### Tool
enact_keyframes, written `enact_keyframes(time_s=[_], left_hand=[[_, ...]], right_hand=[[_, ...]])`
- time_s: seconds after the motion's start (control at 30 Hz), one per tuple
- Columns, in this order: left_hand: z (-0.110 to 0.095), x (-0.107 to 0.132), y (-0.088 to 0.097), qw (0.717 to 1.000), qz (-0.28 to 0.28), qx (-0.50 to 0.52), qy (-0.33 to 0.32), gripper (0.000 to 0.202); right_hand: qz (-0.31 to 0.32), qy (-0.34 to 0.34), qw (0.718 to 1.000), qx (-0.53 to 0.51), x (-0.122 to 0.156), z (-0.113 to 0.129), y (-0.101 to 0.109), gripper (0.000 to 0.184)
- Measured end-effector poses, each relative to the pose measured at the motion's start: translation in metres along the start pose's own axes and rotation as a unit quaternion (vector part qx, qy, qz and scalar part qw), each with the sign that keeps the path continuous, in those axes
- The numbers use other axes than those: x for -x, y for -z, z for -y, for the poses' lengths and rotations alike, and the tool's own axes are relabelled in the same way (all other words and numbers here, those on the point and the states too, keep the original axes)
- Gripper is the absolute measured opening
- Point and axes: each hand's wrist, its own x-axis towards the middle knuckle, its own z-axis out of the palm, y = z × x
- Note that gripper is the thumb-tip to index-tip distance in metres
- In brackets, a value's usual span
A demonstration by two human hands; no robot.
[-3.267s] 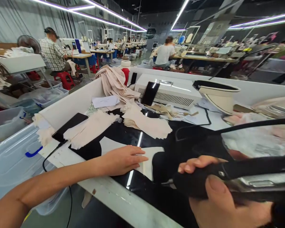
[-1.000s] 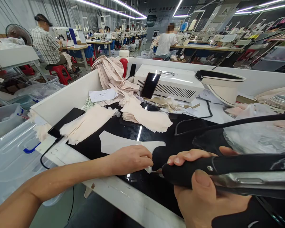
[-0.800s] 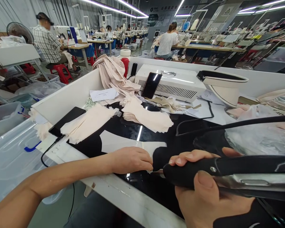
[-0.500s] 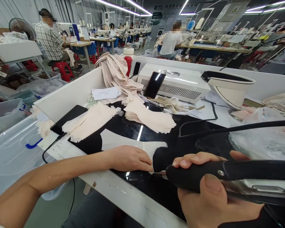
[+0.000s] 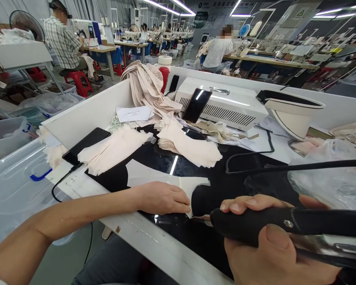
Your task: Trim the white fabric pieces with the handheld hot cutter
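Note:
My left hand [image 5: 165,198] lies flat with outstretched fingers on a pale cut fabric piece [image 5: 154,175], which rests on the glossy black work surface. Its fingertips are near the piece's lower right corner. My right hand [image 5: 261,241] is wrapped round a black-handled tool [image 5: 255,221] with a silver metal strip along its side, the thumb on top. A thin metal tip [image 5: 203,219] shows beyond the rounded black end, beside that corner of the fabric; whether it touches the cloth I cannot tell. The far end of the tool is out of frame.
Two stacks of cream fabric pieces [image 5: 114,148] [image 5: 190,148] lie beyond my hands. Behind stand a phone [image 5: 197,105] and a white vented box [image 5: 222,101]. A black cable [image 5: 320,166] crosses at right near a plastic bag [image 5: 329,182]. Co-workers sit farther back.
My right hand and the tool have shifted slightly right and down. My left hand stays on the fabric piece; the whole view has moved a little.

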Motion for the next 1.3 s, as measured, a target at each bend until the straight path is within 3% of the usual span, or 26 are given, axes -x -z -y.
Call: enact_keyframes(time_s=[0.5, 0.7, 0.93, 1.3], left_hand=[[0.0, 0.008, -0.006, 1.0, -0.02, -0.015, 0.003, 0.034], [0.002, 0.01, -0.006, 1.0, -0.018, -0.02, 0.0, 0.036], [0.002, 0.012, -0.008, 0.998, -0.063, -0.019, -0.014, 0.036], [0.002, 0.014, -0.008, 0.998, -0.061, -0.006, -0.009, 0.032]], right_hand=[[0.009, 0.034, 0.998, -0.044, -0.004, -0.001, -0.005, 0.049], [0.016, 0.032, 0.998, -0.045, -0.002, -0.002, -0.004, 0.048], [0.013, 0.031, 0.999, -0.03, -0.002, -0.002, -0.003, 0.049], [0.004, 0.029, 0.999, -0.017, -0.005, -0.011, -0.002, 0.049]])
